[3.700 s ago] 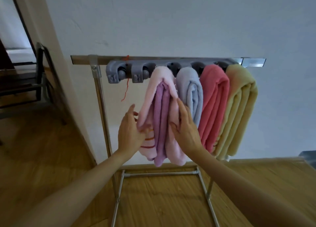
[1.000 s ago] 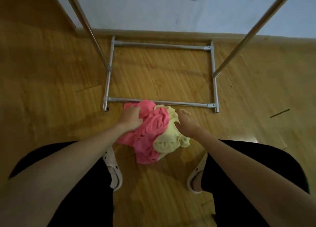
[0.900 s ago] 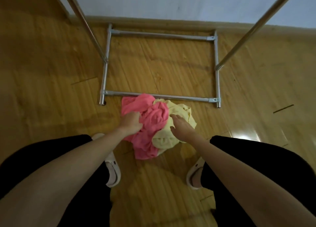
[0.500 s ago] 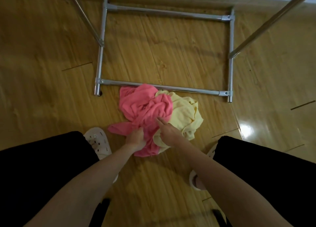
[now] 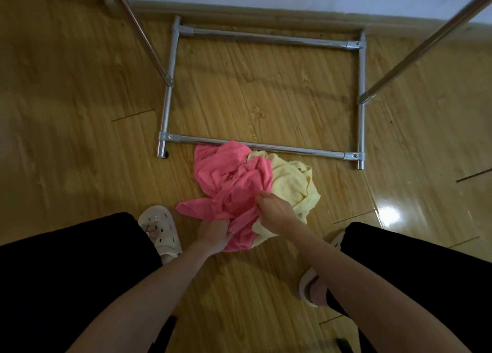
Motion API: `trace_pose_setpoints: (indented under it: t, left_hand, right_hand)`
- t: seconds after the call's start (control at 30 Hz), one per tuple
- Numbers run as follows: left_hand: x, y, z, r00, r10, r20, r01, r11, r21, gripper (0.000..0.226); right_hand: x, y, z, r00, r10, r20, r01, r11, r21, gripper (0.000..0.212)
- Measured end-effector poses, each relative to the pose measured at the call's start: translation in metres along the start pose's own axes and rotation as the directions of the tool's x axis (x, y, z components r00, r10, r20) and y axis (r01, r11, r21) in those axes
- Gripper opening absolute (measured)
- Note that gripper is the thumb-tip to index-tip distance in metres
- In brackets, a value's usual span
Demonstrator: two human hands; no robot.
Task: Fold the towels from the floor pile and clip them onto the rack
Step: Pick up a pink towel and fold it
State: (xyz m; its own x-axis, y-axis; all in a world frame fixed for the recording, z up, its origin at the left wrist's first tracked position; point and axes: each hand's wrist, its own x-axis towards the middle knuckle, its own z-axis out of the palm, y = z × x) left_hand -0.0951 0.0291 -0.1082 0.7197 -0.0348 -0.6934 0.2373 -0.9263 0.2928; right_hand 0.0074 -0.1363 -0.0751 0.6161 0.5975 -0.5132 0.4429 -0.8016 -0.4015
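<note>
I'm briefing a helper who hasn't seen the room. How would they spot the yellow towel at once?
Find the chrome tube rack base on the wooden plank floor. Against its near bar lies a crumpled two-towel heap. The pale yellow terry towel is the right-hand part, partly under the bright pink towel, which both hands grip.

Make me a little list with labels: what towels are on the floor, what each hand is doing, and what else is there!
towels: a pink towel and a yellow towel, crumpled together in one pile
where: on the wooden floor, against the front bar of the metal rack
left hand: grips the near edge of the pink towel
right hand: pinches the pink towel where it meets the yellow one
feet: white slippers on either side of the pile
folded yet: no, both towels are bunched up
</note>
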Motion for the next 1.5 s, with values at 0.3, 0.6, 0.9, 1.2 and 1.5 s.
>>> trace_pose_setpoints:
  t: [0.3, 0.6, 0.9, 1.2, 1.5]
  left_hand:
    - [-0.058, -0.002, -0.074, 0.998, -0.029, -0.057, 0.016, 0.976, -0.217, 0.023]
    - [-0.171, 0.058, -0.177, 0.801, 0.041, -0.597, -0.315, 0.877, -0.363, 0.015]
    - [-0.288, 0.148, -0.306, 0.741, 0.402, -0.538, -0.564, 0.807, -0.173, 0.043]
    - [-0.343, 0.186, -0.358, 0.626, 0.475, -0.618, -0.699, 0.693, -0.176, 0.029]
    - [-0.363, 0.197, -0.378, 0.478, 0.299, -0.826, -0.683, 0.718, -0.135, 0.031]
  right_hand:
    - [-0.066, -0.019, -0.100, 0.905, 0.071, -0.419, 0.058, 0.957, 0.286, 0.011]
    - [-0.129, -0.040, -0.141, 0.872, 0.271, -0.407, -0.056, 0.882, 0.467, 0.006]
    - [-0.189, -0.071, -0.176, 0.921, 0.102, -0.376, 0.057, 0.920, 0.389, 0.010]
    - [-0.262, -0.149, -0.266, 0.909, -0.161, -0.385, 0.394, 0.634, 0.665, 0.042]
    - [-0.314, -0.205, -0.315, 0.855, -0.257, -0.451, 0.507, 0.602, 0.617, 0.015]
